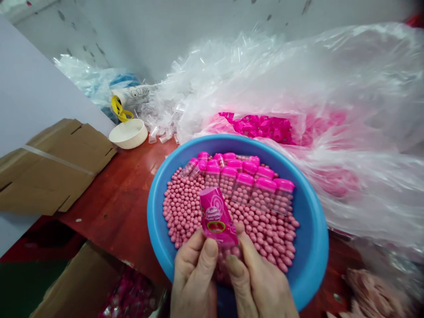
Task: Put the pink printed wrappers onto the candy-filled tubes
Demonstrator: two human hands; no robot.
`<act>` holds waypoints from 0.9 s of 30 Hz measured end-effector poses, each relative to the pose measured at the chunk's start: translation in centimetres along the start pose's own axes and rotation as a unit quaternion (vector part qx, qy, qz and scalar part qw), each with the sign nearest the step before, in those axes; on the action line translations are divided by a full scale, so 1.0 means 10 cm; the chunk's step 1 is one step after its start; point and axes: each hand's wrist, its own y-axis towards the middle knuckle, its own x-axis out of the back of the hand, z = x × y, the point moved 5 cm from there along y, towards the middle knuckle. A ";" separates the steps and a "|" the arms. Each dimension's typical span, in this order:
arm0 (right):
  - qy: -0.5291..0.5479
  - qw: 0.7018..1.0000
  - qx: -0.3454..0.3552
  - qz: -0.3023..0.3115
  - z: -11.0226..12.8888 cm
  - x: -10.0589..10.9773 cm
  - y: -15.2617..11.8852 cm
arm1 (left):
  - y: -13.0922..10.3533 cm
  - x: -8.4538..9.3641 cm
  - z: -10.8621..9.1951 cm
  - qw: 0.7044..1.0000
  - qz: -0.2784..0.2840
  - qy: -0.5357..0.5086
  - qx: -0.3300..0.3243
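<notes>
L hand [195, 269] & R hand [260, 276] both pinched on shiny pink printed sleeve [217, 216], over near part of round blue tub [319, 229]. Red tabletop [132, 190] shows btwn tub & flat cardboard [49, 172] at L; crinkly translucent bags [364, 84] crowd far/R rim. Smooth pink balls [183, 203], boxy clear pink-capped containers [263, 190] in tub.

Printed pink sleeve [217, 216], tilted leftward

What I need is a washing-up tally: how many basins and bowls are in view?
2: a large blue basin holding pink balls, in the middle, and a white bowl beyond it to the left, near the folded cardboard. Others may be hidden under the plastic sheeting.
</notes>
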 end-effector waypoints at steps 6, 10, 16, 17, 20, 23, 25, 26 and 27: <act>0.034 0.990 0.124 -0.060 0.21 0.12 0.21 | 0.04 0.03 -0.01 0.999 -0.006 0.006 -0.045; 0.204 0.979 0.005 -0.018 0.09 -0.05 0.20 | 0.02 0.10 -0.01 0.997 -0.033 -0.008 -0.076; 0.251 0.966 -0.019 -0.051 0.00 -0.13 0.05 | 0.02 0.17 0.05 0.998 -0.034 -0.017 -0.043; 0.249 0.967 -0.021 -0.056 -0.02 -0.12 0.04 | 0.03 0.17 0.06 0.999 -0.020 -0.009 -0.037; 0.287 0.953 -0.074 -0.070 -0.09 -0.07 0.07 | 0.05 0.11 0.06 0.996 0.079 0.027 -0.039; 0.403 0.891 -0.207 -0.011 -0.15 -0.10 0.11 | 0.01 -0.01 0.09 0.968 0.238 0.081 -0.013; 0.466 0.843 -0.264 0.042 -0.13 -0.12 0.12 | -0.02 -0.04 0.12 0.951 0.284 0.120 0.008; 0.477 0.833 -0.274 0.053 -0.11 -0.11 0.13 | -0.02 -0.03 0.12 0.950 0.275 0.146 0.001; 0.472 0.836 -0.276 0.054 -0.10 -0.08 0.15 | -0.02 -0.01 0.11 0.950 0.256 0.179 -0.016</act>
